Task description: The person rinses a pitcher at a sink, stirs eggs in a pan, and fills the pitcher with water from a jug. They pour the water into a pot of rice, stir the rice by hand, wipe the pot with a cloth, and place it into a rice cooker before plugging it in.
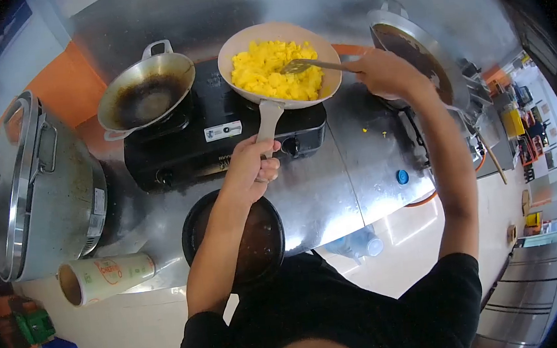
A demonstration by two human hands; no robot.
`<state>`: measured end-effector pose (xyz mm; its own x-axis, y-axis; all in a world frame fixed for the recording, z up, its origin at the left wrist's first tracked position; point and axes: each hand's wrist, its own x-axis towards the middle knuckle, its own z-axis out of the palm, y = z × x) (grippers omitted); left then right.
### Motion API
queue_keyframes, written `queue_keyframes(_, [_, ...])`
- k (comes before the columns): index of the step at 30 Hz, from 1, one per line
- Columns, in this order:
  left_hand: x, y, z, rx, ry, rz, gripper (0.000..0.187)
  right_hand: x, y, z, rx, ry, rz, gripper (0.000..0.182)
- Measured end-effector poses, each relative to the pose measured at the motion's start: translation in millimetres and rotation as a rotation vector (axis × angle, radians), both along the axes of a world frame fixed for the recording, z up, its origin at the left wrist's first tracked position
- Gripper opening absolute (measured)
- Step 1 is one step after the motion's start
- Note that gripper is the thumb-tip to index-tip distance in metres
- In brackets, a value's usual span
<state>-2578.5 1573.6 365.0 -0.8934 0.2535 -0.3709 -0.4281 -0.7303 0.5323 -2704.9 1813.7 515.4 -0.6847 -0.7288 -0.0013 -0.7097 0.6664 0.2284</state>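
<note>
My left hand (253, 167) is wrapped round the handle of a light frying pan (227, 54), which sits on the right burner of a black gas stove (178, 157). Yellow scrambled eggs (263, 69) in soft lumps fill much of the pan. In my right hand (385, 72) is a spatula (325, 64), its blade partly in the eggs at the pan's right half. Below my left forearm stands a round black pan (268, 241), partly hidden by the arm.
A stained metal wok (110, 99) rests on the left burner. Further left are a large metal cooker (71, 185) and a paper cup (112, 276) lying on its side. A pot of dark liquid (405, 37) stands at right. A blue cap (403, 177) lies on the steel counter (320, 200).
</note>
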Motion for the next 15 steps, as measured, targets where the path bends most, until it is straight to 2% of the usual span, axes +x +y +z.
queue_keyframes(1, [-0.8, -0.1, -0.6, -0.008, -0.006, -0.004, 0.005, 0.5, -2.8, 9.8, 0.004, 0.009, 0.004, 0.053])
queue_keyframes(3, [-1.0, 0.2, 0.2, -0.015, -0.011, -0.009, 0.004, 6.1, -14.3, 23.1, 0.100, -0.002, -0.363, 0.051])
queue_keyframes(6, [0.5, 2.8, 4.4, -0.036, -0.029, -0.004, 0.004, -63.9, -6.0, -56.1, 0.060, 0.091, -0.336, 0.052])
queue_keyframes(9, [-1.0, 1.0, 8.3, -0.021, -0.021, 0.011, 0.004, -18.8, -28.9, -78.9, 0.068, 0.054, -0.231, 0.055])
queue_keyframes(12, [3.6, 1.4, 4.2, -0.025, -0.035, 0.008, 0.004, 5.4, -11.2, -19.6, 0.214, 0.044, -0.123, 0.053])
queue_keyframes(15, [0.5, 1.3, 7.8, -0.012, -0.018, 0.024, 0.004, 35.6, -1.7, 44.6, 0.162, 0.039, -0.037, 0.052])
